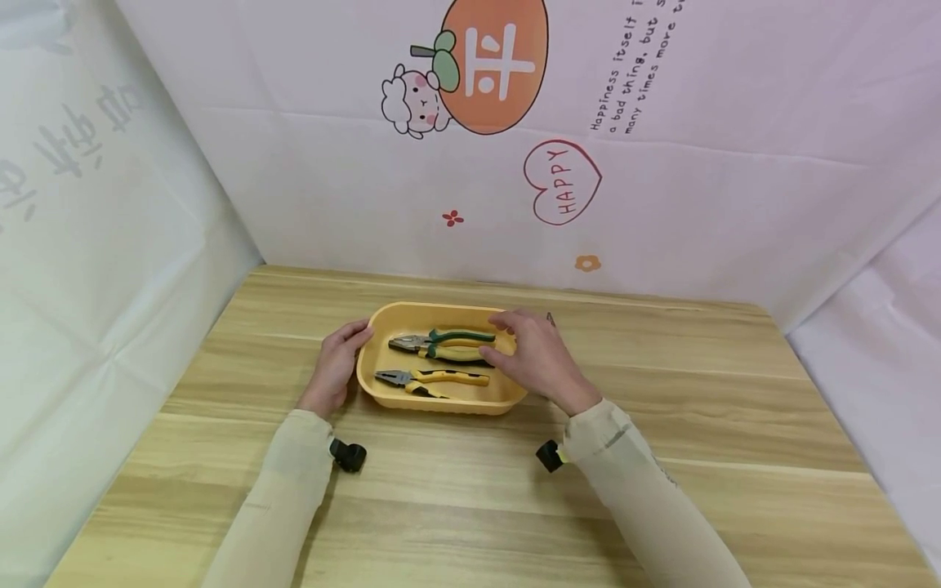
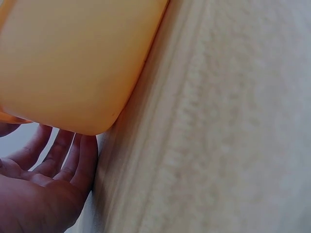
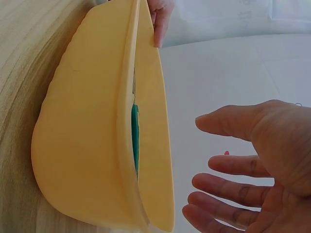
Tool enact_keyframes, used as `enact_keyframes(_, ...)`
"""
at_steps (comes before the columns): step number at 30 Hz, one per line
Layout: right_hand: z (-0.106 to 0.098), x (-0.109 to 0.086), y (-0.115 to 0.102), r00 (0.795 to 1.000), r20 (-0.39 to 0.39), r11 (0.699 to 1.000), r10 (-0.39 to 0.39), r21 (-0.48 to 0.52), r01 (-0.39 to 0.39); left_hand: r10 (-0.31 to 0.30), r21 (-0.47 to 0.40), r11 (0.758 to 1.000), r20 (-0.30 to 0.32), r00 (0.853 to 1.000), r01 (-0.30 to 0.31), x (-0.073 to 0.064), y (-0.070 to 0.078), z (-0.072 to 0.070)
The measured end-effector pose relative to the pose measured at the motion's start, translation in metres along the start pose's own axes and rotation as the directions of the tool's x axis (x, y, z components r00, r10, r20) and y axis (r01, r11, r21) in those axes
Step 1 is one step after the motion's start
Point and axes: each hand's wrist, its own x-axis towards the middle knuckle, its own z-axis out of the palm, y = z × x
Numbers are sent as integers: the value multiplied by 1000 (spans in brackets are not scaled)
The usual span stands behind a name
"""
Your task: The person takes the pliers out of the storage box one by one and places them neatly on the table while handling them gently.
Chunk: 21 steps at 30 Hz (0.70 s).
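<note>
- Tray (image 1: 470,407): yellow, positioned on the wooden table (image 1: 456,523); serves as reference for all locations below.
- Left hand (image 1: 334,367): located at the left end of the tray. It holds that end, with the thumb at the rim and the fingers against the outer wall.
- Right hand (image 1: 540,351): located above the right end of the tray. Thumb and fingers stand wide apart with nothing between them; the fingertips are clear of the tray wall.
- Green-handled pliers (image 1: 448,335): lie inside the tray, toward its far wall, head to the left. Handle ends extend below the right hand's thumb and fingers.
- Yellow-and-black pliers (image 1: 441,376): lie inside the tray, toward its near wall, head to the left. The near wall partly hides the lower handle.
- Small dark tip (image 1: 550,318): visible beyond the tray's far right corner, behind the right hand; too little shows to identify it.
- Head view: shows both pliers and the tray floor, which neither wrist view does.
- Left wrist view: shows the left fingers (image 2: 87,155) meeting the tray's outer wall; the tray interior is hidden.
- Right wrist view: shows the clear gap between right thumb and fingers; above the tray rim, only a strip of green handle is distinct.
</note>
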Motion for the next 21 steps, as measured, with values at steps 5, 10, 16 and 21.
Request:
enact_keyframes(5, 0, 2, 0, 1000, 7, 1000, -3, -11, 3, -2, -1, 1000, 5, 1000, 2, 0, 0, -1)
enact_keyframes(10, 1, 6, 0, 1000, 13, 1000, -17, -25, 17, 0, -1, 1000, 8, 1000, 0, -1, 0, -1)
enact_keyframes(16, 3, 10, 0, 999, 36, 1000, -20, -9, 20, 5, 7, 1000, 4, 1000, -5, 0, -1, -1)
enact_keyframes(21, 6, 15, 1, 998, 61, 1000, -24, 21, 23, 8, 10, 1000, 6, 1000, -8, 1, -1, -1)
